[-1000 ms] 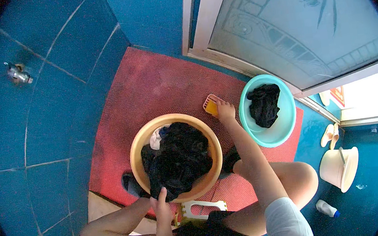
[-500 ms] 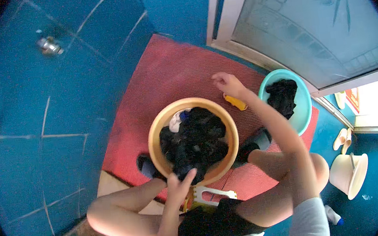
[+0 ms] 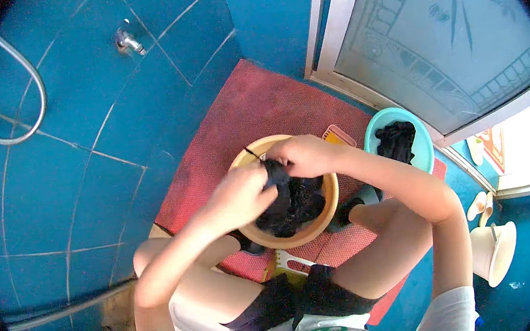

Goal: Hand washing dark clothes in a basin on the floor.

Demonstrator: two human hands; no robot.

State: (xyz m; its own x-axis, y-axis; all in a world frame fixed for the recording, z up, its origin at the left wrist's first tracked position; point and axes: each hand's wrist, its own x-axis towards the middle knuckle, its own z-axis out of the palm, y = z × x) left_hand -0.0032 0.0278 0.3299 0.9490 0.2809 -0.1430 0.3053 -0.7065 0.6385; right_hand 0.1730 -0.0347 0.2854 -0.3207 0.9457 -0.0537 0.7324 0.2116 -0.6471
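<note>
A tan-orange round basin (image 3: 327, 218) stands between my legs with wet black clothes (image 3: 295, 211) in it. Over its far left part, both my hands hold a black garment (image 3: 275, 172) gathered between them. My left hand (image 3: 240, 194) is closed on its left side, fingers curled. My right hand (image 3: 306, 156) pinches its upper right edge, with the fingertips partly hidden. A thin dark strip of the cloth sticks out past the basin's rim. The garment's exact kind does not show.
A yellow scrubbing brush (image 3: 337, 136) lies on the red mat (image 3: 221, 118). Beside it, a turquoise basin (image 3: 427, 142) holds more black cloth. A beige bucket (image 3: 494, 254) is at the right, near slippers (image 3: 481, 206). A tap (image 3: 129, 43) and a metal hose (image 3: 41, 92) are on the blue wall.
My right hand has come from above the mat near the brush to the basin. My left hand has moved up from the near rim. Both now grip the black garment. The view has shifted.
</note>
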